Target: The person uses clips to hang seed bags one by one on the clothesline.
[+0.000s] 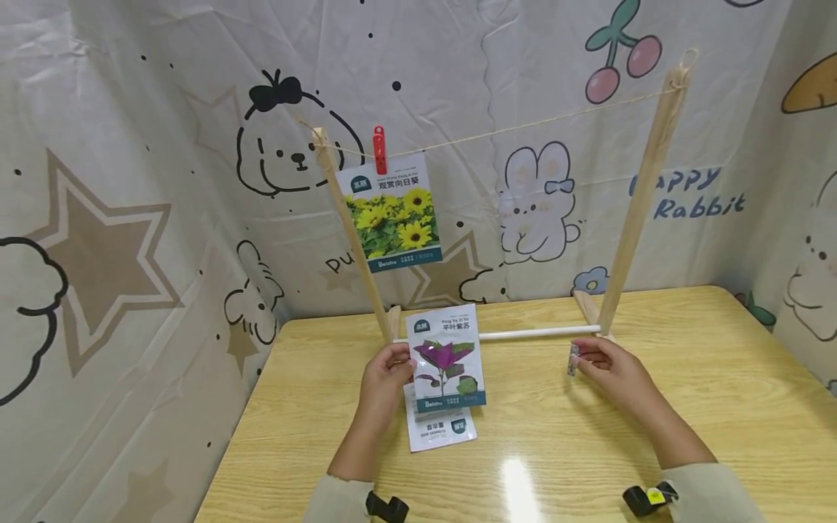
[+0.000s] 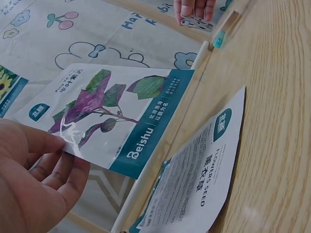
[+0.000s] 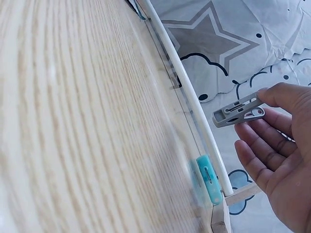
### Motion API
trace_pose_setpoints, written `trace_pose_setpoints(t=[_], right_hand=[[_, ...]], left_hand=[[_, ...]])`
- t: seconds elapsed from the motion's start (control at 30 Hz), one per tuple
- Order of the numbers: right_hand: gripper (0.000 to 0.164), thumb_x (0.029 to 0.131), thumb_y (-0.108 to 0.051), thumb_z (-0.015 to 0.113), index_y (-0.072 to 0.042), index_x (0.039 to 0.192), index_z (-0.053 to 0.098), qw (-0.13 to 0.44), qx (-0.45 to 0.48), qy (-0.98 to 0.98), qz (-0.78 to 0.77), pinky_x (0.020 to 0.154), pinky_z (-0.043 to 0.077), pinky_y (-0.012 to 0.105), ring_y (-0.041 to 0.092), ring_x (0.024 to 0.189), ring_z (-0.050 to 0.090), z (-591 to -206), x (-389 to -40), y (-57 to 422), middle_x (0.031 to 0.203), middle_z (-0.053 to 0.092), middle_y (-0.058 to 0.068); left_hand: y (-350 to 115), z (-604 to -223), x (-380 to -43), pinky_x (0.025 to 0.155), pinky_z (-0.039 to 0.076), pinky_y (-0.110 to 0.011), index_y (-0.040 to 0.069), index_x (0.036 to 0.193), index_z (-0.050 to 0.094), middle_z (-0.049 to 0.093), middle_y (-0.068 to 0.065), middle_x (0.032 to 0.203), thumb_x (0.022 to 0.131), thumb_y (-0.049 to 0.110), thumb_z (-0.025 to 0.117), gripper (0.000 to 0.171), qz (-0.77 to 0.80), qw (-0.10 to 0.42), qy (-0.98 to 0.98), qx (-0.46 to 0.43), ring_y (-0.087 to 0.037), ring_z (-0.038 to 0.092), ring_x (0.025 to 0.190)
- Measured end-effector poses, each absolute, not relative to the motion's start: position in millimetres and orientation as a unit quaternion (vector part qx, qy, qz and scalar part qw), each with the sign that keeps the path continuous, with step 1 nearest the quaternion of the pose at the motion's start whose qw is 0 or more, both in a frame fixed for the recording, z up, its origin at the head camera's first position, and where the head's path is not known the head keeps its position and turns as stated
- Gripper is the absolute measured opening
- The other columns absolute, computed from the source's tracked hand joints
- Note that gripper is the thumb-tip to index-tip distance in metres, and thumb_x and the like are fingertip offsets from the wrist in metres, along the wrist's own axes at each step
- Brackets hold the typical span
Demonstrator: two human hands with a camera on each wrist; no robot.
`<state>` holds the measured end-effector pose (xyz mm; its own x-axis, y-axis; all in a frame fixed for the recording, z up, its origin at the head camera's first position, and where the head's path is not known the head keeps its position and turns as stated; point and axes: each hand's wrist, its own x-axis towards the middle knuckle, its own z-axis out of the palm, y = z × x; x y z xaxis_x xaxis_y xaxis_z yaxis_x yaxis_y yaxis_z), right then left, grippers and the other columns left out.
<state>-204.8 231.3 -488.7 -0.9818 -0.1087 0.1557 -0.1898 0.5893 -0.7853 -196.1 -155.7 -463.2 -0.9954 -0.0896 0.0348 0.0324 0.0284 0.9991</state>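
My left hand (image 1: 384, 378) pinches the left edge of a white seed packet (image 1: 447, 363) with a purple-leaved plant printed on it, held up above the table. Under it, a second seed packet (image 2: 194, 170) lies with its printed text upward, partly covered in the head view. My right hand (image 1: 615, 369) pinches a grey clothespin (image 3: 238, 110) by its handle end, between thumb and fingers. Its tip points away from the palm. Beside the right hand, a teal clothespin (image 3: 209, 179) lies at the white rod near the right post's foot.
Twine (image 1: 503, 131) runs between two wooden posts (image 1: 644, 203), joined low down by a white rod (image 1: 543, 333). A red clothespin (image 1: 380, 150) holds a sunflower seed packet (image 1: 392, 218) on the twine near the left post. Behind hangs a printed cloth (image 1: 431, 65).
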Motion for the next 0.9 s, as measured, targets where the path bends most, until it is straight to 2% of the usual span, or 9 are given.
trace_pose_setpoints(t=[0.27, 0.43, 0.63, 0.9], right_hand=[[0.043, 0.102, -0.032, 0.062, -0.005, 0.135, 0.059, 0.047, 0.083, -0.895, 0.436, 0.082, 0.051, 0.012, -0.011, 0.094, 0.055, -488, -205, 231, 0.118, 0.067, 0.013], [0.045, 0.101, -0.033, 0.062, -0.004, 0.135, 0.059, 0.043, 0.081, -0.894, 0.440, 0.082, 0.052, 0.013, -0.006, 0.095, 0.057, -483, -203, 229, 0.118, 0.067, 0.013], [0.045, 0.101, -0.034, 0.062, -0.004, 0.135, 0.059, 0.045, 0.083, -0.893, 0.439, 0.081, 0.052, 0.013, -0.001, 0.097, 0.059, -480, -203, 227, 0.118, 0.067, 0.013], [0.041, 0.101, -0.031, 0.063, -0.004, 0.133, 0.060, 0.055, 0.098, -0.898, 0.425, 0.082, 0.052, 0.015, -0.007, 0.095, 0.056, -473, -203, 226, 0.116, 0.068, 0.012]], left_hand=[[-152, -459, -196, 0.078, 0.055, -0.023, -0.004, 0.123, 0.062, 0.065, -0.018, 0.112, 0.094, 0.000, 0.061, 0.029, -0.691, 0.050, -0.721, 0.020, -0.011, 0.063, 0.089], [-152, -457, -199, 0.081, 0.056, -0.025, -0.005, 0.122, 0.062, 0.065, -0.021, 0.114, 0.094, -0.001, 0.061, 0.029, -0.685, 0.055, -0.727, 0.021, -0.011, 0.063, 0.089], [-151, -452, -200, 0.079, 0.056, -0.024, -0.003, 0.121, 0.064, 0.066, -0.018, 0.111, 0.094, 0.000, 0.062, 0.028, -0.673, 0.059, -0.737, 0.025, -0.011, 0.064, 0.087], [-150, -445, -202, 0.080, 0.056, -0.025, -0.002, 0.121, 0.064, 0.067, -0.017, 0.113, 0.094, 0.000, 0.062, 0.027, -0.677, 0.063, -0.732, 0.031, -0.012, 0.064, 0.089]])
